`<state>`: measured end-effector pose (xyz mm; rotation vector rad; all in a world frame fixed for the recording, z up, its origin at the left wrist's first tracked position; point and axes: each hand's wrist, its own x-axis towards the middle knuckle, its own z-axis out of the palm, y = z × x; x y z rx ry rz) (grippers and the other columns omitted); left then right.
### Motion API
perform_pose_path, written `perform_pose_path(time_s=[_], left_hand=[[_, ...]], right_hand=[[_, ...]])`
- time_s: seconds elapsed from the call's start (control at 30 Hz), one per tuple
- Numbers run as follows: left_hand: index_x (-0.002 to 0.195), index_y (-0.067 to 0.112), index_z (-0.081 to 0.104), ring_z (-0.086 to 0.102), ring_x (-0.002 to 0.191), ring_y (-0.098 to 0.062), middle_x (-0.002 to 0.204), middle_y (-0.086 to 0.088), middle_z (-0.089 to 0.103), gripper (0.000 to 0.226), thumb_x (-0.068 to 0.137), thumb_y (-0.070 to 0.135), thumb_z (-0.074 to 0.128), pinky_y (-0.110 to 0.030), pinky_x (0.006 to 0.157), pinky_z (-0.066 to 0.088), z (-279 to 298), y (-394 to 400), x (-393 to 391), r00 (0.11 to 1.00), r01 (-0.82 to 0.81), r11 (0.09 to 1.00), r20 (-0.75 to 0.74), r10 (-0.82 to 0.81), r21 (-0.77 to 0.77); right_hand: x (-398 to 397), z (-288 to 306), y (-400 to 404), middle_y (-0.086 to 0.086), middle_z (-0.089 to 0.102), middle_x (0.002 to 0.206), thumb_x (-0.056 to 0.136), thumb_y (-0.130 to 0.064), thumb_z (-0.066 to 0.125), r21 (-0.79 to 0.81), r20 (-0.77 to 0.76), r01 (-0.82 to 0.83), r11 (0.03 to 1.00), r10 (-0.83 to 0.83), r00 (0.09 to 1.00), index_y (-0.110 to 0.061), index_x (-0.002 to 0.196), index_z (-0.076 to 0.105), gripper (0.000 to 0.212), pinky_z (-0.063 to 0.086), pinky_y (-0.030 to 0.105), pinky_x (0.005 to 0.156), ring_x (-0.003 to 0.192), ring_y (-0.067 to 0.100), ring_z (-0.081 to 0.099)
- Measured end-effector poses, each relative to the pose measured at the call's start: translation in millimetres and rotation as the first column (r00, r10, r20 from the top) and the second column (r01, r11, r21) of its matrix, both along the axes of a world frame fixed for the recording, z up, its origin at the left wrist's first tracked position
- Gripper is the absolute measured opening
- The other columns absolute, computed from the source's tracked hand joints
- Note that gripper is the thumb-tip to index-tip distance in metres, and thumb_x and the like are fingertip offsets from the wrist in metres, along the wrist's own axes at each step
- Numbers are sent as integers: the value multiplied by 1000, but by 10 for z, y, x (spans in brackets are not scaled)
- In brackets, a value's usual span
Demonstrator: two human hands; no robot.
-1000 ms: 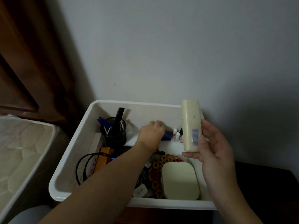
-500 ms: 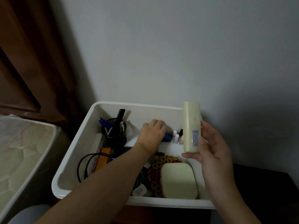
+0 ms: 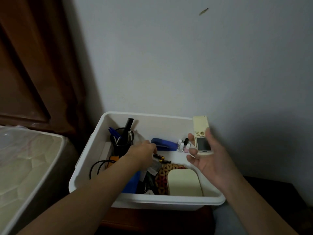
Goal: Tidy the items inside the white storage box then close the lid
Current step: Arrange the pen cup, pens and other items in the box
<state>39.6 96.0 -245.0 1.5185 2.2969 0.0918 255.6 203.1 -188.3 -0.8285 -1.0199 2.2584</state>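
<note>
The white storage box [image 3: 169, 201] stands open against the wall. My left hand [image 3: 142, 153] reaches into its middle, fingers bent down over the end of a black battery [image 3: 160, 156]; their tips are hidden. Beside it lies a second battery [image 3: 165, 161]. My right hand [image 3: 209, 161] holds a cream remote [image 3: 201, 136] upright over the box's right side, screen toward me. A blue stapler [image 3: 164, 144] and small nail polish bottles [image 3: 183, 146] sit by the back wall. No lid is in view.
Inside the box are a black pen cup [image 3: 121, 143], a black cable [image 3: 96, 167], an orange item [image 3: 112, 159], a woven coaster [image 3: 163, 175] and a cream case [image 3: 184, 183]. A plastic-covered mattress [image 3: 25, 167] lies to the left, with a brown wooden panel [image 3: 33, 65] behind it.
My left hand has let go of the blue stapler and drawn back to the batteries. My right hand has turned the remote so its screen faces me.
</note>
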Motion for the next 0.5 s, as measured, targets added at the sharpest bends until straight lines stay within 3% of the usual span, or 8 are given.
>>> perform_pose_path(time_s=[0.13, 0.27, 0.33, 0.43, 0.5], left_hand=[[141, 24, 54, 52, 125, -28, 141, -6, 49, 38, 103, 25, 54, -43, 105, 48, -43, 44, 66, 998, 50, 999, -23, -50, -11], [144, 25, 53, 51, 129, -27, 145, -4, 50, 40, 104, 27, 54, -44, 107, 46, -15, 235, 115, 991, 101, 995, -88, -100, 4], [146, 26, 52, 49, 131, -26, 147, -3, 49, 43, 103, 27, 56, -43, 108, 44, -34, 354, 164, 983, 141, 990, -114, -143, -26], [146, 27, 52, 50, 132, -25, 148, -2, 50, 45, 102, 22, 58, -42, 107, 42, -99, 483, 239, 968, 201, 975, -134, -212, -95], [145, 28, 55, 53, 129, -25, 145, -3, 53, 44, 102, 17, 57, -40, 105, 43, -143, 519, 262, 957, 238, 963, -139, -254, -124]], right_hand=[[-61, 39, 87, 11, 78, 119, 99, -38, 69, 202, 199, -74, 977, 33, 979, -13, 128, 68, 39, 63, 40, 73, 75, 19, 74], [-137, 141, 161, 14, 73, 97, 81, -28, 91, 415, 384, -164, 895, -8, 923, -11, 114, 71, 43, 65, 41, 65, 70, 20, 74], [-190, 141, 166, 9, 71, 100, 78, -20, 94, 612, 474, -213, 762, -138, 870, -17, 119, 61, 53, 64, 36, 58, 73, 20, 73], [-197, 84, 203, -3, 62, 124, 79, -22, 93, 814, 523, -332, 476, -353, 776, -32, 128, 43, 70, 57, 16, 57, 103, 17, 67], [-162, 23, 220, -7, 59, 123, 79, -23, 92, 845, 490, -328, 423, -364, 792, -36, 125, 41, 70, 51, 6, 60, 103, 12, 63]])
